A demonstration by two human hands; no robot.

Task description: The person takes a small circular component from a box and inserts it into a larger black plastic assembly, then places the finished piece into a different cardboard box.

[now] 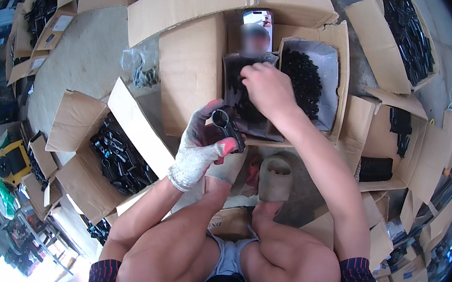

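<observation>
My left hand, in a white knit glove with red fingertips, is closed around a black part with a round open ring at one end. It holds the part up at the near edge of a large cardboard box. My right hand is bare and reaches over the left of two grey inner bins. Its fingers are pinched together; whatever is between them is too small or hidden to make out. Small black pieces fill the right bin. Dark pieces also lie in the left bin, partly hidden by my hand.
A phone leans at the box's far side. At the left, an open carton holds several black ring-ended parts. More cartons of black parts stand around. A clear plastic bag lies on the floor. My slippered feet are close below the box.
</observation>
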